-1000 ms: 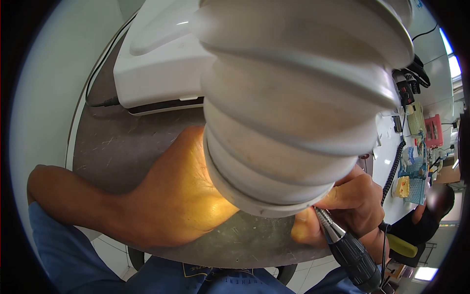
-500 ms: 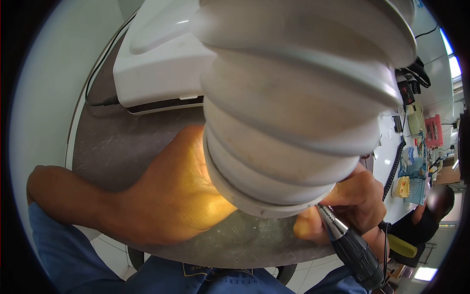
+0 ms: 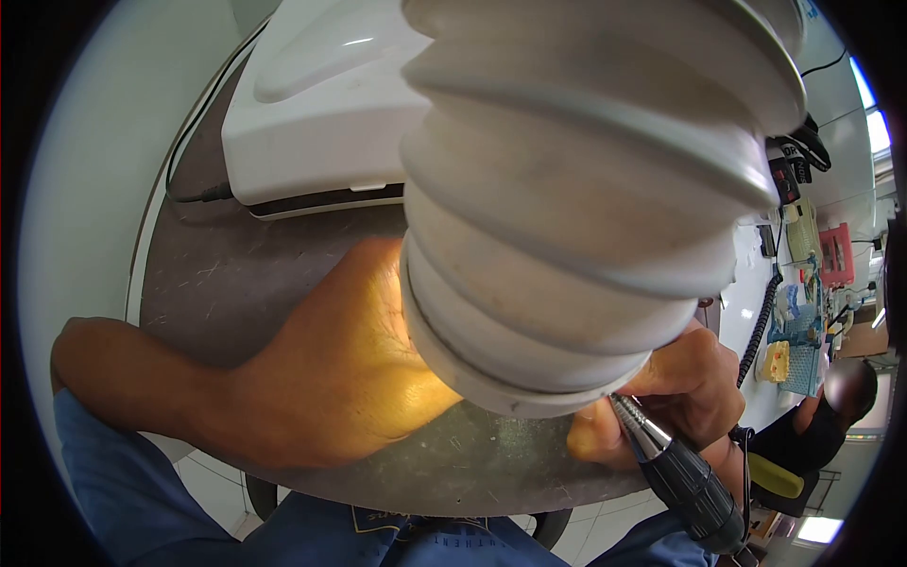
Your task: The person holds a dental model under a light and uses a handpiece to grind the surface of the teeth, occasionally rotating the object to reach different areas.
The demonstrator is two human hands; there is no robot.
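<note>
A thick grey-white ridged hose (image 3: 567,217) fills the middle of the head view, hiding the space between my hands. My left hand (image 3: 368,378) comes in from the left, its back lit yellow; the fingers vanish behind the hose's lower end, so what they hold, if anything, does not show. On the right, my right hand (image 3: 694,378) is closed around a rotary handpiece (image 3: 680,482) with a black grip and a silver tapered nose. The handpiece slants up to the left, and its tip is hidden behind the hose rim.
Below my hands lies a scratched dark tabletop (image 3: 236,283) with a curved front edge. A white machine (image 3: 321,142) stands at its back left, with a black cable (image 3: 203,196). At right are a coiled cord (image 3: 759,326), a blue basket (image 3: 803,369) and a seated person (image 3: 803,430).
The hose appears shifted slightly to the right in view. Both hands stay nearly in place, and the handpiece's rear end sits a touch farther right.
</note>
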